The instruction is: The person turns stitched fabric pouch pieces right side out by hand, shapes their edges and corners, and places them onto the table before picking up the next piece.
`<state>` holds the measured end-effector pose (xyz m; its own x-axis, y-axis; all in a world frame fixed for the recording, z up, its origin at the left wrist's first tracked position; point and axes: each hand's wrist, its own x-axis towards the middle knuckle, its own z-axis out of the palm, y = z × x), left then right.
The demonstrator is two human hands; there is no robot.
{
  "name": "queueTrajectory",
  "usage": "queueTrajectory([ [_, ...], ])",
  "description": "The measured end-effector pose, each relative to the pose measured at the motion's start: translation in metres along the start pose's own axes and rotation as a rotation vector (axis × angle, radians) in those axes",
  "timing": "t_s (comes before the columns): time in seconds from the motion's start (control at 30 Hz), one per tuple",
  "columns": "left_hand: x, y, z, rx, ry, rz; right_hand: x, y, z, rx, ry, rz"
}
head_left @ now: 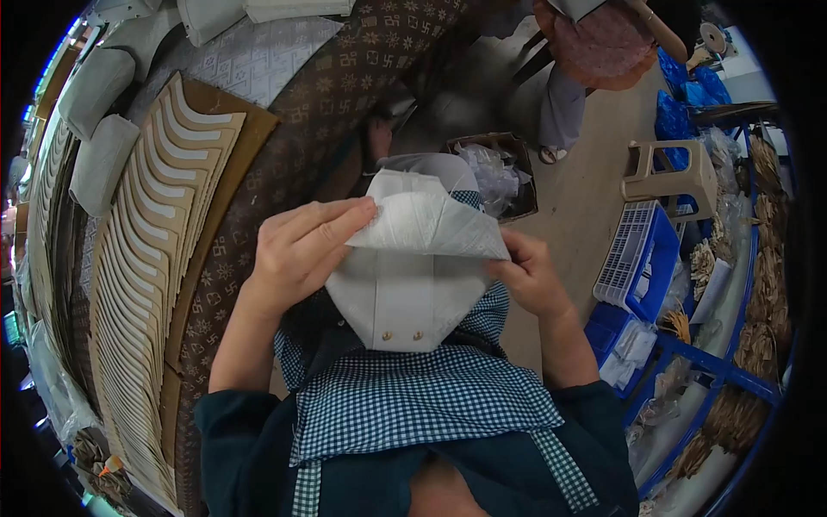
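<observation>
In front of my chest is a white, patterned, bag-like piece (409, 289) with a folded flap (422, 220) across its upper part. Two small brass-coloured studs sit near its lower edge. My left hand (306, 246) grips it from the left, fingers long and together, tips pressing the flap's upper left; the thumb is hidden. At the flap's right corner, my right hand (530, 267) pinches the edge between thumb and curled fingers. A checked apron (422, 401) lies just below the piece.
Stacked curved tan strips (142, 233) on brown board lie on a patterned cloth (379, 43) at left, near several white padded pieces (103, 164). At right are a carton (530, 202) with plastic, a stool (676, 177), a blue basket (637, 254) and shelving. Another person (564, 103) is ahead.
</observation>
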<state>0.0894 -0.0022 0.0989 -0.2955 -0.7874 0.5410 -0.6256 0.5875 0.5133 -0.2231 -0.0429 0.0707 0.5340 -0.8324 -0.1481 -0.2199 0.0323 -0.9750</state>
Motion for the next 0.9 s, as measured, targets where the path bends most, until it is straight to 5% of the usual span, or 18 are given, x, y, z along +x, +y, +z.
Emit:
queueTrajectory([
  [0.17,0.004,0.005,0.058,-0.135,0.147,-0.423,0.018,-0.001,0.001,-0.031,0.580,-0.324],
  [0.27,-0.016,0.011,0.107,-0.805,0.250,-0.750,0.030,-0.003,0.008,-0.687,0.841,-0.711],
  [0.33,-0.011,0.029,0.115,-1.337,0.227,-1.021,0.032,0.025,0.023,-0.704,0.699,-0.758],
  [0.47,-0.020,0.007,0.141,-1.269,0.159,-1.421,0.001,0.079,0.048,-0.710,0.370,-0.661],
  [0.63,-0.055,-0.017,0.174,-0.848,0.047,-1.168,-0.030,0.055,0.039,-0.744,0.056,-0.514],
  [0.7,-0.049,-0.016,0.175,-0.511,-0.036,-0.885,-0.046,0.038,0.027,-0.524,0.173,-0.291],
  [0.83,-0.026,0.009,0.177,-0.291,-0.129,-0.716,-0.031,-0.003,0.030,-0.295,0.477,-0.081],
  [0.9,-0.019,0.020,0.173,-0.209,-0.189,-0.674,-0.009,-0.006,0.031,-0.559,0.402,-0.019],
])
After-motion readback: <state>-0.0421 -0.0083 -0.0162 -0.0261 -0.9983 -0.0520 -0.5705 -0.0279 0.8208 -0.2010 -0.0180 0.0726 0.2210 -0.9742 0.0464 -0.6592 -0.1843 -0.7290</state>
